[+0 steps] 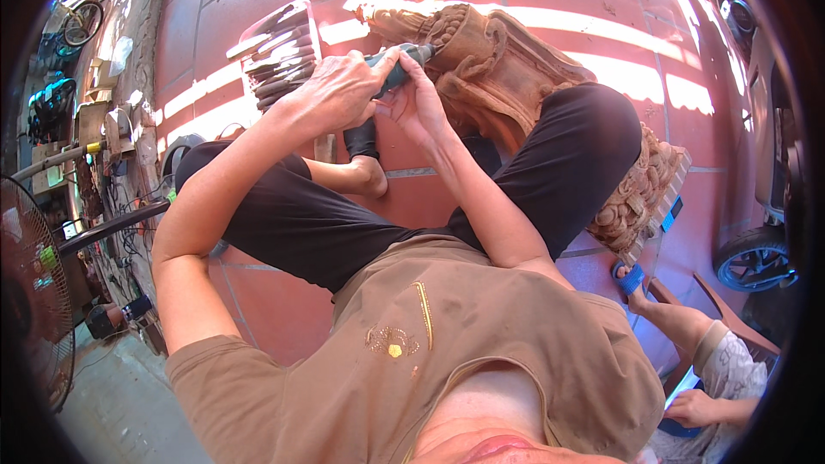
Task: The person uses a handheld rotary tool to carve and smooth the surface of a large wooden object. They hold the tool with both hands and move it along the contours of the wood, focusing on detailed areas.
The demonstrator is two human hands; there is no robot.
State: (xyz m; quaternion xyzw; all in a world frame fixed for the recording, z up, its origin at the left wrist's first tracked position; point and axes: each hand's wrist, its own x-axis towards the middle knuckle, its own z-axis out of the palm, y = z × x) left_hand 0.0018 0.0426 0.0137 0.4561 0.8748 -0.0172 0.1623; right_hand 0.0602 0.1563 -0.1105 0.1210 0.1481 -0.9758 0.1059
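Note:
My left hand (344, 90) is closed around a teal-grey handheld rotary power tool (395, 77). From the other side my right hand (417, 107) grips the same tool, fingers and thumb near its front. The tool's nose points right and meets, or comes very close to, an ornate carved wooden piece (498, 56); its tip is too small to make out. This brown carving, with scrolls and beading, lies tilted on the floor against my right leg. Left of my hands, a light tray (312, 21) holds several dark-handled slim tools, probably chisels (279, 56).
Another carved piece (640, 185) lies beyond my right knee. At the lower right sits another person, their hand (692, 408) and blue sandal (630, 277) showing. A motorbike wheel (756, 256) is at right. A fan (34, 283) and a cluttered bench edge (137, 120) line the left.

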